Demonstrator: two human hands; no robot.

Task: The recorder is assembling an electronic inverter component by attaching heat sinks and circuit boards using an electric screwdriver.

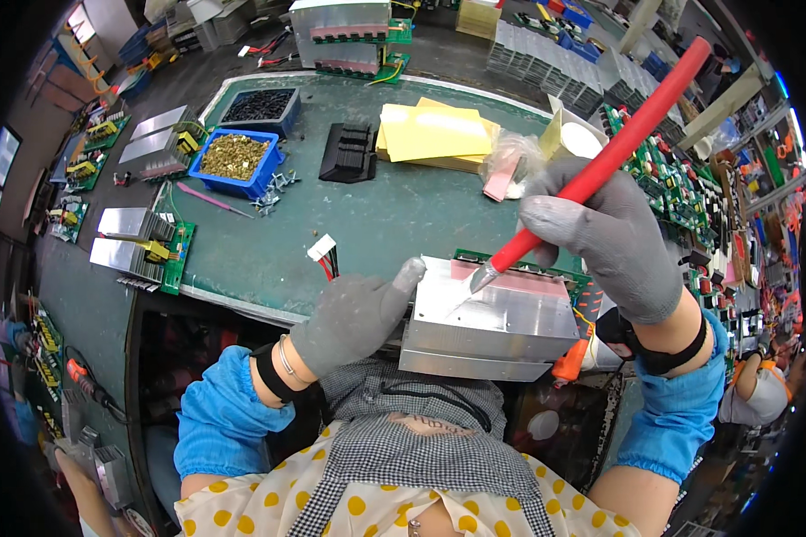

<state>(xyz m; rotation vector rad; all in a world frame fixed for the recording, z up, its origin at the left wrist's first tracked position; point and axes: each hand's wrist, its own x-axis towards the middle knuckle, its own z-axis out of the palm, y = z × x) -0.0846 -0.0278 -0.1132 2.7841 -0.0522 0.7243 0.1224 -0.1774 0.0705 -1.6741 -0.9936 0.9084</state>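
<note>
A silvery aluminium heat sink (501, 329) with a green circuit board along its far side lies at the table's near edge. My left hand (354, 320), in a grey glove, grips its left end, thumb at the top corner and the other fingers partly hidden. In my right hand (613, 237), also gloved, is a paintbrush (604, 161) with a thick red handle. The brush is tilted, its bristles down on the heat sink's upper face, where a whitish smear shows. A white connector (322, 248) with red and black wires sticks out beyond my left hand.
On the green mat (269, 246) are a blue bin of brass-coloured small parts (235, 157), a bin of black pieces (260, 109), a purple-handled tool (208, 198), black parts (347, 152) and yellow sheets (434, 132). More heat-sink boards (139, 246) stand left. An orange-handled tool (570, 360) lies right.
</note>
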